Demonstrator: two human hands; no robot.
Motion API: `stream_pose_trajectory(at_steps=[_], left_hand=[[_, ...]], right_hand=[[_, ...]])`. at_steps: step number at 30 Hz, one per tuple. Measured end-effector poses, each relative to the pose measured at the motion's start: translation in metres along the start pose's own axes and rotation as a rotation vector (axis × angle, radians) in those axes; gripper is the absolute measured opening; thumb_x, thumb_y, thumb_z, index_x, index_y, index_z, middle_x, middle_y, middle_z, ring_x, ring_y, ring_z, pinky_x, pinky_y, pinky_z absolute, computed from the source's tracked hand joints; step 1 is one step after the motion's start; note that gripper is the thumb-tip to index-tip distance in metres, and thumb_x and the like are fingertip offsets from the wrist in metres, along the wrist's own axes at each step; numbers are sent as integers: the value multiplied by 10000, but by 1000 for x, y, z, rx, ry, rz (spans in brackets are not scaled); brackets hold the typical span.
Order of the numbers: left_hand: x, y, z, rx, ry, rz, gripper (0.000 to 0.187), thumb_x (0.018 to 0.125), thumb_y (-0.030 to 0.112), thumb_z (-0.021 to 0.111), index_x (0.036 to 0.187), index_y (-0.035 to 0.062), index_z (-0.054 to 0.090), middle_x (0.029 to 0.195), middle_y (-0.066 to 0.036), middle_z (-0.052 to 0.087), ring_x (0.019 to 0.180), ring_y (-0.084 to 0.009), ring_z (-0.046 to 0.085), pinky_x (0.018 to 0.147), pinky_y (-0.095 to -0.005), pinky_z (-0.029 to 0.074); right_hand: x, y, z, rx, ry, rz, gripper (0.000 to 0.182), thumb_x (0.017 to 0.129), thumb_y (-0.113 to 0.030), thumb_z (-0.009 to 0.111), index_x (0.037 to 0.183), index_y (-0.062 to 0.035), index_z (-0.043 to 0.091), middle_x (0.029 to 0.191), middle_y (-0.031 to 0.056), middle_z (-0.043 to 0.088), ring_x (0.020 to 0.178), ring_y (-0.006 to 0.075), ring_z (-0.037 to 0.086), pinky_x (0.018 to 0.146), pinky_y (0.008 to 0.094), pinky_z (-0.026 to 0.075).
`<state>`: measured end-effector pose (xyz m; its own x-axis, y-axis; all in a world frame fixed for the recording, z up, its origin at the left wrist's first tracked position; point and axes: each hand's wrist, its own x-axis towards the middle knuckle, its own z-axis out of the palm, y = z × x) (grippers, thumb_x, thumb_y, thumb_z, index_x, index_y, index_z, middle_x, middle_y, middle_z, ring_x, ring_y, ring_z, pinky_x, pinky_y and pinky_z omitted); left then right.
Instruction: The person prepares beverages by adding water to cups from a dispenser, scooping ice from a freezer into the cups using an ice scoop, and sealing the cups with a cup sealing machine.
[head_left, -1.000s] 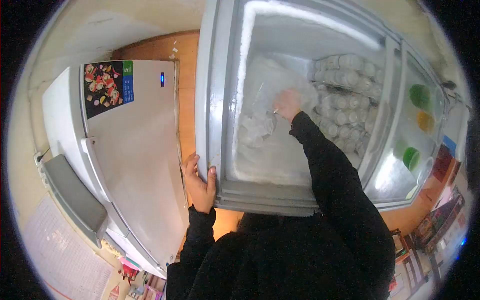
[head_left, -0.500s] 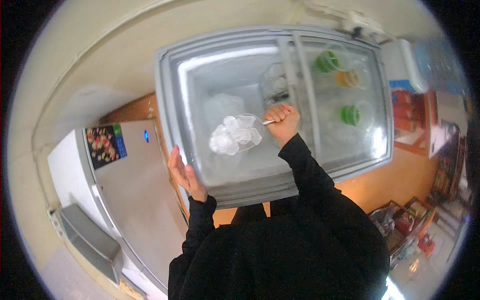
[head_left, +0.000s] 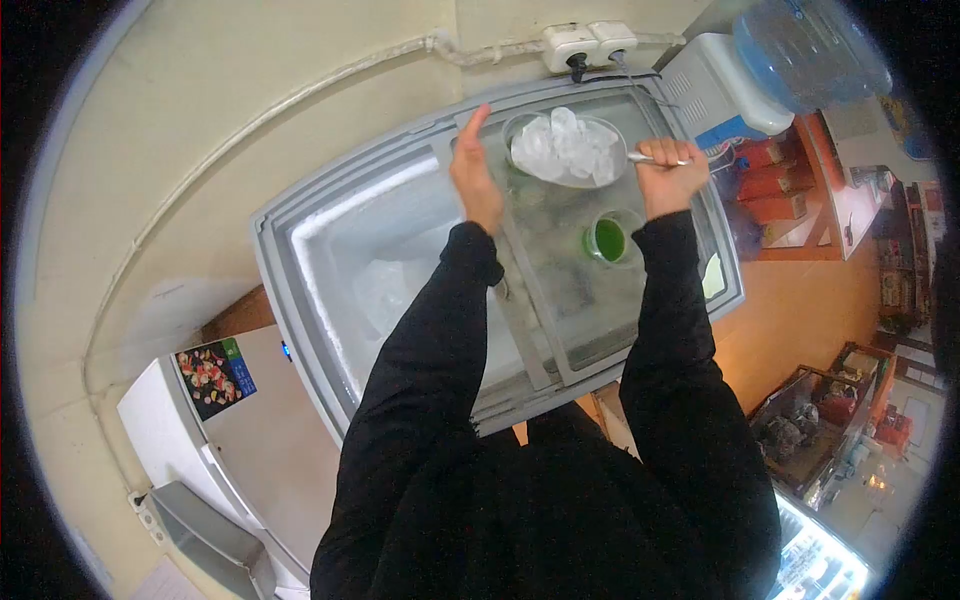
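Observation:
My right hand (head_left: 672,177) is closed around the metal handle of a scoop (head_left: 638,157), which I hold level over the right side of the chest freezer (head_left: 590,378). Chunks of clear ice (head_left: 565,148) are heaped in its bowl. My left hand (head_left: 476,175) is raised to the left of the scoop, open, fingers stretched and holding nothing. Below the scoop, a clear cup with green contents (head_left: 608,240) stands on the glass lid. Part of another cup's rim shows behind the ice; the rest of it is hidden.
At left, the freezer's frosty compartment (head_left: 350,240) lies uncovered, with more ice inside. Sockets (head_left: 590,45) and a cable are on the wall behind. A water dispenser (head_left: 720,85) stands at the back right, a white fridge (head_left: 270,420) at the left.
The scoop of ice has moved right and away from me, from the uncovered compartment to over the glass lid. My left hand has come across to the lid's left edge. The view has shifted.

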<state>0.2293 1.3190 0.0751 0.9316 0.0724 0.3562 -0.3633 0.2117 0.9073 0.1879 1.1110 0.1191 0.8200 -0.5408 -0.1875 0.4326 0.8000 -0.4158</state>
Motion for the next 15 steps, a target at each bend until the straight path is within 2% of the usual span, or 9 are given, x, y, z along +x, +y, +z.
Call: stream_pose_trajectory(at_steps=[2,7,8,10,12,15], left_hand=[[13,-17,23,25,-26,49,616,872,497,238,1135,-4,483,1148,-129,501,1098,-220,431,939,-311,279],[22,-48,49,305,-110,124,561,872,478,265,1082,31,531,1018,-173,554,953,-294,514,819,-318,374],[21,-50,50,311,-112,119,561,872,478,265,1082,31,531,1018,-173,554,953,-294,514,819,-318,374],[21,-55,50,379,-110,89,553,888,454,246,1080,26,538,993,-151,570,967,-237,505,843,-307,357],[21,-58,51,375,-80,56,546,890,446,246,1055,26,554,958,-147,576,941,-232,515,823,-307,367],[21,-61,54,375,-19,35,543,895,431,247,997,16,581,908,-141,585,883,-223,535,785,-306,383]], right_hand=[[32,0,-16,-26,8,-28,243,688,-196,383,493,-150,245,436,0,218,393,136,210,443,287,220],[48,16,3,-93,118,-59,246,719,-195,367,505,-142,257,436,7,236,385,147,212,453,296,216],[48,18,9,-122,123,-58,244,719,-198,369,509,-141,259,437,6,235,387,146,215,454,297,219],[49,21,14,-150,127,-55,242,720,-200,370,512,-140,262,439,4,235,389,145,218,455,298,223],[49,22,16,-210,90,-87,250,726,-237,387,532,-143,261,454,0,250,403,145,222,448,306,241],[49,19,19,-222,124,-110,254,733,-206,365,509,-142,263,438,5,246,390,147,234,456,305,243]])
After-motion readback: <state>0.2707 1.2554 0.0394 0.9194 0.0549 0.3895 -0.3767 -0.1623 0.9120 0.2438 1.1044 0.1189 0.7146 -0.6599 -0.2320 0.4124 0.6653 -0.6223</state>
